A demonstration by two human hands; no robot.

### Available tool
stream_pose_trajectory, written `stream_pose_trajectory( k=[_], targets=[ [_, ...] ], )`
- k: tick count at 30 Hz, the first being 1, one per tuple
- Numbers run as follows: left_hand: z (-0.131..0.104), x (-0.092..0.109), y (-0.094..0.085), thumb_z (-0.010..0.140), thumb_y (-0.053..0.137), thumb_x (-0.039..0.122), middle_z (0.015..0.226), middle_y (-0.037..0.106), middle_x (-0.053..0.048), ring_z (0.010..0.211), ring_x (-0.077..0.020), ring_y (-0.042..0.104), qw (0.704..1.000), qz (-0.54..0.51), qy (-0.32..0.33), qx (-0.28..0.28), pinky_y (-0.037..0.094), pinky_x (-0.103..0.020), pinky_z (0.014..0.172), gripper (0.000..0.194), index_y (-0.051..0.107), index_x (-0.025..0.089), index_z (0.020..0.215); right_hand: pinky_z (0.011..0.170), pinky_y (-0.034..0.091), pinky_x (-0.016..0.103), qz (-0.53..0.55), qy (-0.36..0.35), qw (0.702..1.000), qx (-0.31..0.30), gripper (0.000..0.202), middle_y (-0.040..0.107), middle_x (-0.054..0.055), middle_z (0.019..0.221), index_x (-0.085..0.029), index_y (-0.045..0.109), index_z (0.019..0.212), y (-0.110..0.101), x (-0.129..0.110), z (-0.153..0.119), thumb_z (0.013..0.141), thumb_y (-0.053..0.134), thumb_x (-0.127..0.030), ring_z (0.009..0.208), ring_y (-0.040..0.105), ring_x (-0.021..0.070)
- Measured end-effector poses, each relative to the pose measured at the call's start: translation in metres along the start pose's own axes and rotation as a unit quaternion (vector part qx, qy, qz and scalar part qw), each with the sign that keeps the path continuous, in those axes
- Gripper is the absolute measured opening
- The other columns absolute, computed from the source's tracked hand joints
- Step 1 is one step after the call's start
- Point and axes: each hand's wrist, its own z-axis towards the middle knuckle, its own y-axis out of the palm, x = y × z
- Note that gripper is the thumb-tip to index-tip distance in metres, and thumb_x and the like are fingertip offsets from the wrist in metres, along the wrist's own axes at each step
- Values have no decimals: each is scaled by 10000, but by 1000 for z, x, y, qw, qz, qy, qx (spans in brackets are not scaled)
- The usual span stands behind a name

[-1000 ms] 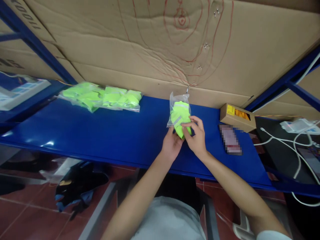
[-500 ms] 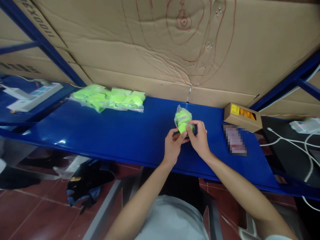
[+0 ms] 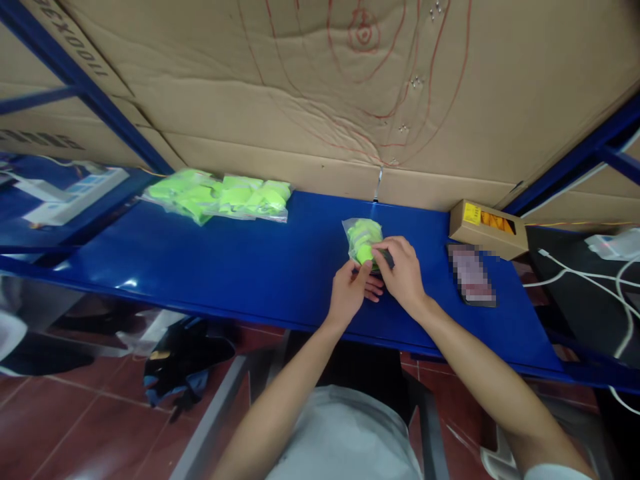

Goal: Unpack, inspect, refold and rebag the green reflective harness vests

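A clear plastic bag with a folded neon-yellow item (image 3: 364, 233) inside is held over the blue table, right of its middle. My left hand (image 3: 349, 291) grips its near left edge, thumb on top and the other fingers underneath. My right hand (image 3: 401, 270) pinches the near right edge, its fingertips close to my left thumb. Something dark shows at the bag's edge under my right fingers, too small to make out. More bagged neon-yellow items (image 3: 187, 192) (image 3: 255, 198) lie at the back left of the table.
On the right of the blue table (image 3: 240, 267) are an open-windowed cardboard box (image 3: 487, 230) and a phone (image 3: 473, 275). White cables (image 3: 583, 277) run beyond them. A power strip (image 3: 77, 197) lies at far left. Cardboard (image 3: 200, 113) stands along the back.
The bag has tilted slightly left and spread out a little. My left fingers have opened out more below it, and my right hand has turned slightly. The view has shifted a little.
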Motion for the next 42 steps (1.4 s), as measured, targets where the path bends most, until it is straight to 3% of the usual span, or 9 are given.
stream_pose_trajectory(
  k=[4,9,16,21,27,34,42],
  targets=[
    [-3,0,1,928,642,563,615,712,-23,466,-173,679,998,57,4,7,476,-211,350,384,565,192,866,887,417,399,-103,-50,993,30,159,758,56,1013,-226,686,1017,-9,4,3,1052,567,-326,964,680,231],
    [-6,-1,5,954,607,550,566,701,-25,428,-149,653,995,102,8,7,393,-169,335,398,586,187,793,879,372,416,-183,-63,980,52,200,776,43,907,-221,670,937,-13,4,6,1064,539,-304,846,662,222],
    [-3,3,5,937,611,574,510,671,-20,403,-151,639,996,91,-5,15,378,-180,339,422,572,192,761,868,384,439,-129,-73,989,-17,253,742,64,951,-242,650,901,-12,-1,4,1043,557,-430,933,637,261],
    [-3,5,3,914,633,595,518,678,-26,403,-161,644,997,72,-16,17,355,-179,305,428,569,195,776,920,369,465,-167,-112,979,-31,199,733,88,1103,-255,697,1035,-16,1,2,1059,531,-363,1079,614,290],
    [-6,5,2,888,677,588,478,646,-23,373,-148,610,998,64,-11,21,347,-179,291,454,597,178,711,781,373,413,-180,-157,971,-7,210,742,59,930,-241,703,989,-20,-2,2,1065,533,-336,873,599,243],
    [-5,5,1,891,681,575,487,650,-26,382,-144,609,998,53,-3,23,359,-184,304,451,614,170,704,764,354,422,-162,-132,976,-59,276,729,65,883,-246,704,973,-20,-5,5,1083,471,-346,824,577,248],
    [-5,2,-4,890,678,582,563,689,-34,429,-141,638,1000,22,8,4,397,-185,337,434,613,171,770,759,381,411,-141,-157,970,-118,293,714,66,855,-238,716,943,-22,-2,5,1073,467,-319,812,583,244]
  ],
)
